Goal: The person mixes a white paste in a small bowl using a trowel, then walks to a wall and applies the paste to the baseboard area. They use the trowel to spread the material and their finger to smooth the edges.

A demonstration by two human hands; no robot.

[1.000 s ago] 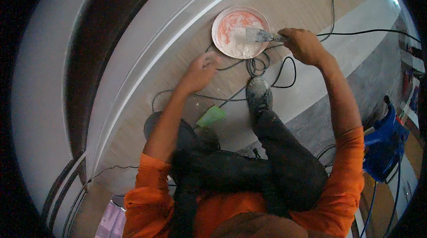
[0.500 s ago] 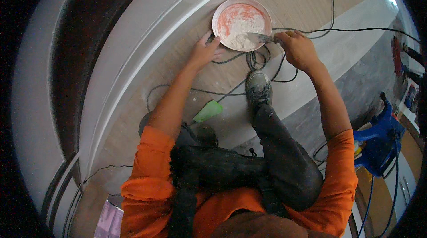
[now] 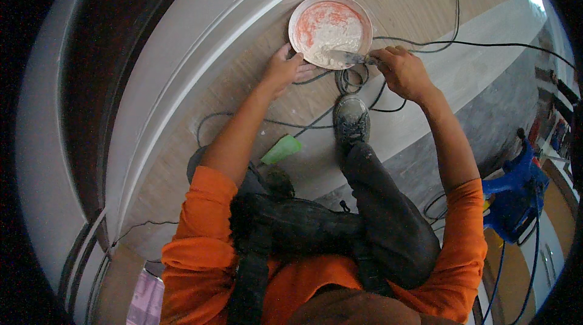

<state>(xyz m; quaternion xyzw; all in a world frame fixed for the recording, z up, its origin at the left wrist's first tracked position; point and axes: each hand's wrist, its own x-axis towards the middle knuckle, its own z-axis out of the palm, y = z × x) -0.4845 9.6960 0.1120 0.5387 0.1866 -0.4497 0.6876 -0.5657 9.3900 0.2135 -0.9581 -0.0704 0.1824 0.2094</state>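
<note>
Cannot see much of the handle of the putty knife (image 3: 347, 56), covered by the right hand (image 3: 402, 73), nor judge the blade tip's depth in the pale paste (image 3: 340, 36). Cannot place the left hand (image 3: 284, 73) as partly beneath the bowl (image 3: 293, 30) or merely beside it. Lose the black cable (image 3: 516, 45) at the dark right rim and the pink-and-white thing (image 3: 146, 298) below the lower edge.

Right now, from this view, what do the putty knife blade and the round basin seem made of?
Putty knife blade: probably metal, dull and smeared; it looks thin, flat and grey. Round basin: likely plastic, smooth, judging by its even pinkish rim.
</note>
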